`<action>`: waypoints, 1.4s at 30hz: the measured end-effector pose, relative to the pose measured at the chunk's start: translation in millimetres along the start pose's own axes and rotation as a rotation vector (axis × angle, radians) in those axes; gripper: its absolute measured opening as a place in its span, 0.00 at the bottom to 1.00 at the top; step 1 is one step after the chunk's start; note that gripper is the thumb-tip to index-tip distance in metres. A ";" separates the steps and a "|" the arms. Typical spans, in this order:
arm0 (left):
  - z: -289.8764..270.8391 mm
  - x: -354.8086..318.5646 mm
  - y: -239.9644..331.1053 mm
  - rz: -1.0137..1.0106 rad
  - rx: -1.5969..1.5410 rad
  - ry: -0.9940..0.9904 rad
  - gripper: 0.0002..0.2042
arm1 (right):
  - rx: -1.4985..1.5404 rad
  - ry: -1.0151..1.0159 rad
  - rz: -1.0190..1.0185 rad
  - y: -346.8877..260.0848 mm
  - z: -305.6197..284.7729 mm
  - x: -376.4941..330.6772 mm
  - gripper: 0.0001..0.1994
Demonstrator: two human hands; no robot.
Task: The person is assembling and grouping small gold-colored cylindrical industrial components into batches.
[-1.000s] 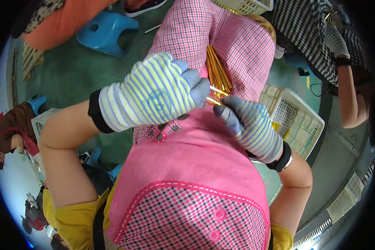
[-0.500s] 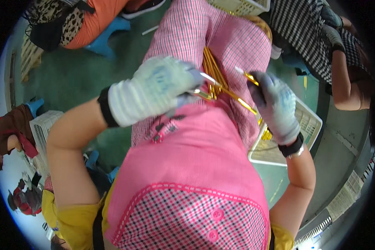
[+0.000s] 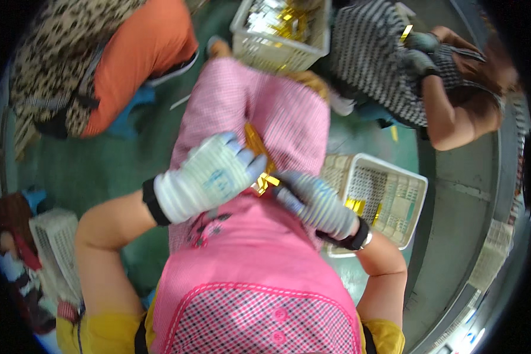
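Observation:
My left hand (image 3: 209,174), in a pale knitted glove with grey-blue fingertips, is curled over my lap. Short shiny gold strips (image 3: 265,183) stick out at its fingertips, bent and overlapping. From the other side my right hand (image 3: 315,203), gloved alike, closes its fingers at the same strips; motion blur hides their exact grip. Just beyond the strips, a bundle of thin gold sticks (image 3: 255,147) lies between my thighs on pink checked cloth. Under both hands spreads a pink apron (image 3: 259,242).
Right of my lap stands a white plastic basket (image 3: 416,203) with some gold pieces inside. Another basket (image 3: 280,54), holding gold and silver pieces, is beyond my knees. A person in orange trousers (image 3: 144,53) sits at far left; a gloved co-worker (image 3: 383,65) sits at far right.
My right hand has come in to meet my left, and the gold pieces now gather between them. The view has shifted, bringing the far basket and both neighbours more into sight.

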State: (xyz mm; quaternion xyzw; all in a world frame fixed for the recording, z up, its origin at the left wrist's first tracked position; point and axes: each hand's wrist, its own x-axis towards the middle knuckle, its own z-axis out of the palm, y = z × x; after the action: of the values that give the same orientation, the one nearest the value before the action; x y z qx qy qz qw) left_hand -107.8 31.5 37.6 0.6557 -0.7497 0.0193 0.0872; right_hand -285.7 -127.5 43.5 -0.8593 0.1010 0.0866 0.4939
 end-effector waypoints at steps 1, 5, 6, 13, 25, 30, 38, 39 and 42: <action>-5.3 -1.8 -3.9 0.024 0.029 0.035 0.16 | 0.286 -0.059 0.108 -1.0 6.0 0.7 0.15; -37.0 15.2 -26.7 0.245 0.090 0.394 0.14 | 0.808 -0.225 0.318 -31.3 -6.8 9.5 0.18; -48.2 16.4 -31.8 0.252 0.118 0.398 0.14 | 0.860 -0.276 0.356 -43.8 -15.3 9.8 0.18; -62.2 0.1 -34.3 0.176 0.216 0.144 0.12 | -0.202 0.087 -0.124 -44.9 -15.0 29.9 0.13; -16.0 -33.5 -1.5 -0.474 -1.448 -0.575 0.11 | -0.866 -0.108 -0.490 -18.2 -5.5 21.4 0.14; -23.3 -15.6 -10.7 0.078 0.080 -0.005 0.17 | -0.025 -0.096 -0.072 -5.2 -6.4 24.8 0.18; -44.0 -64.8 -34.2 -0.962 -1.564 -0.565 0.20 | -0.882 0.046 -0.156 37.7 -51.7 -18.0 0.13; -41.2 -78.0 -33.1 -1.083 -1.630 -0.579 0.19 | -1.008 0.089 -0.158 36.8 -58.2 -30.2 0.12; -10.6 -72.7 -26.9 -0.858 -1.633 -0.364 0.18 | -0.824 0.264 -0.279 23.1 -38.7 -13.0 0.11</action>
State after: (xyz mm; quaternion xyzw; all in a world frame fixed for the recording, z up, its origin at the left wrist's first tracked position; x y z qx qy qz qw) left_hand -71.0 100.6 34.5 0.6047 -0.2277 -0.6491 0.4014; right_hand -302.4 -171.2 46.8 -0.9932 0.0036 -0.0583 0.1007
